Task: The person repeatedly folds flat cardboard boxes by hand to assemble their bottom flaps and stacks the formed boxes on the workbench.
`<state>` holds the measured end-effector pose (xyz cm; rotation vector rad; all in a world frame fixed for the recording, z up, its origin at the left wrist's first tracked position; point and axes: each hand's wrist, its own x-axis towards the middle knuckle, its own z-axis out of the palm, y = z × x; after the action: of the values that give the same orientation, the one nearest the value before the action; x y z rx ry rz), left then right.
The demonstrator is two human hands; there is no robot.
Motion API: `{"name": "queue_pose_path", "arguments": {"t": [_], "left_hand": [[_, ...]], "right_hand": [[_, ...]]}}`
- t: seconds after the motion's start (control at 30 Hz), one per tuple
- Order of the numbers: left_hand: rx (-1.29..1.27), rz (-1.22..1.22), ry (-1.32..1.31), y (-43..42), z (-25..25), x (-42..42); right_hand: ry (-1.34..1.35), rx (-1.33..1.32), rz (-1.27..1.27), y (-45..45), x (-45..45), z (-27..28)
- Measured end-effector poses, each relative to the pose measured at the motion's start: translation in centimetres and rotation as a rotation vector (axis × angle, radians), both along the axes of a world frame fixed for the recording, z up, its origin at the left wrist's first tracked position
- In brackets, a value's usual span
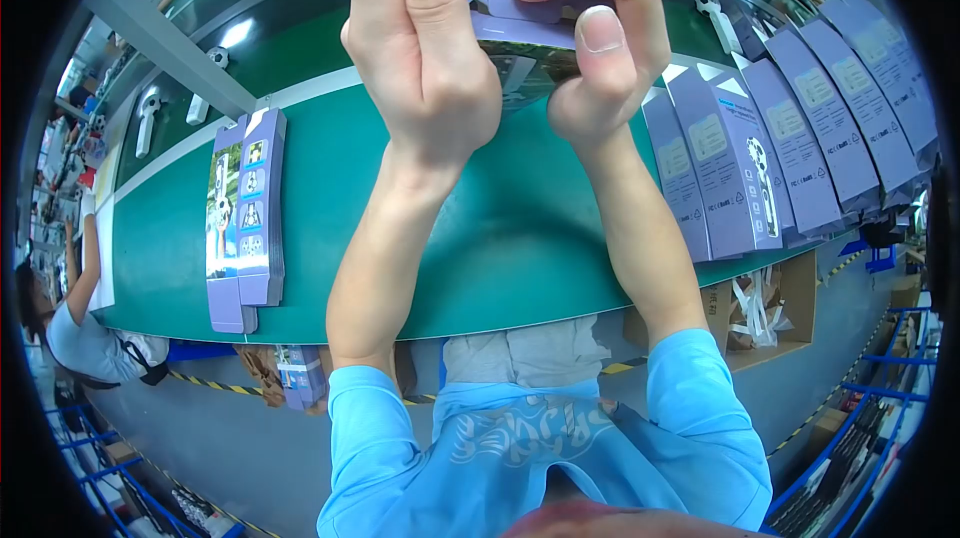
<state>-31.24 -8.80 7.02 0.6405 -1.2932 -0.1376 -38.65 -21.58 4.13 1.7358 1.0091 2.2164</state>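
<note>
A purple cardboard box (525, 31) is held up at the top centre, its near end toward the camera with flaps showing. On its left side my left hand (430, 58) grips it, thumb pointing up along the edge. My right hand (607, 48) holds the right side, with fingers curled over the flaps and the thumb near the end. Below both hands lies the green table (510, 238). To the left rests a stack of flat purple cartons (245, 223). At the right stands a row of upright purple boxes (745, 163).
White handheld devices (148, 123) lie on the green conveyor (300, 63) beyond the table. Another person (85, 328) is at the far left. An open brown carton (790, 313) sits below the table at right. Blue racks (850, 438) stand at lower right.
</note>
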Motion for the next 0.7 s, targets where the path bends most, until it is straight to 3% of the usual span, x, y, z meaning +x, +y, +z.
{"name": "queue_pose_path", "arguments": {"t": [0.03, 0.13, 0.3, 0.4, 0.43, 0.57, 0.67, 0.7], "left_hand": [[0.002, -0.002, 0.003, 0.0, -0.1, 0.0], [-0.056, 0.066, -0.029, -0.1, -0.1, 0.1], [-0.144, 0.109, -0.058, -0.3, -0.1, 1.6], [-0.146, 0.085, -0.083, -0.5, -0.1, 2.6], [-0.144, 0.089, -0.079, -1.0, -0.3, 3.2], [-0.295, -0.159, -0.005, -2.6, -0.3, 5.5], [-0.294, 0.172, -0.355, -0.4, 1.3, 5.4], [-0.3, 0.19, -0.352, -0.3, 1.4, 5.2]], "right_hand": [[0.003, 0.002, -0.002, 1.4, -0.5, -0.1], [0.322, 0.869, -0.434, 9.2, -2.9, 0.3], [0.235, 0.823, -0.311, 7.9, -1.3, 0.3], [0.301, 0.303, -0.476, 5.1, -1.4, 0.4], [0.306, 0.302, -0.473, 5.1, -1.6, 0.4], [0.636, 0.73, -0.692, 6.6, -2.8, 1.4], [0.89, 1.024, -0.845, 9.8, -3.7, 3.3], [0.897, 1.006, -0.838, 9.5, -3.3, 3.3]]}}
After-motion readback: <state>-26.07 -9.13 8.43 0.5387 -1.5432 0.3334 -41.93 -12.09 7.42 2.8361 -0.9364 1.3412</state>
